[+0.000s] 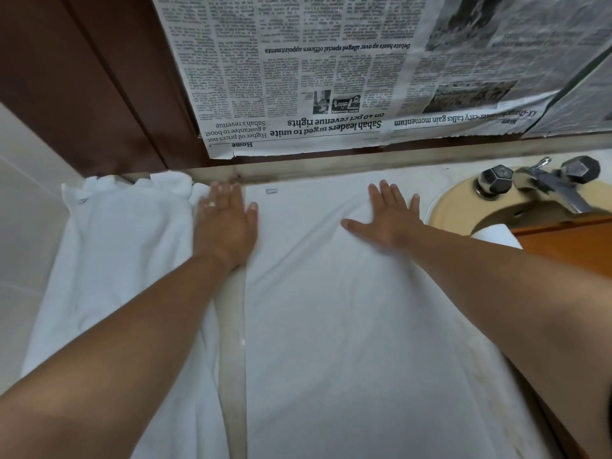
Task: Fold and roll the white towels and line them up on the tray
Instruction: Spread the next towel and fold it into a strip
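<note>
Flat towel: the flat towel (pixel 331 326) we are working on lies spread on the counter (pixel 233 342), running from our near edge to the back wall, with soft creases between our two hands
Second towel: a second towel (pixel 126 246) lies heaped just to the left, apart from the first by a bare strip of counter
Left hand: our left hand (pixel 225 223) presses palm down with fingers straight and close together, the thumb reaching onto the flat towel's left edge
Right hand: our right hand (pixel 385 220) lies flat on the far part of the towel, fingers splayed apart, gripping nothing
Risk, creases: we judge that any crease left in now would carry into the fold and give a lopsided roll
Risk, edge: the left hand straddles the edge, so a sideways sweep could drag that edge out of line or catch the heaped towel
Risk, wet: the towel's right side lies near the sink (pixel 463 207); a push that way could tip it over the rim
Tray: what we take for the wooden tray (pixel 569 250) sits at the right, across the sink; a white roll (pixel 493 234) shows at its near corner, though we cannot tell if it rests inside
Sink: we cannot see into the bowl itself; the tap (pixel 546 183) stands behind it
Wall: newspaper (pixel 331 77) hangs upside down above
</note>
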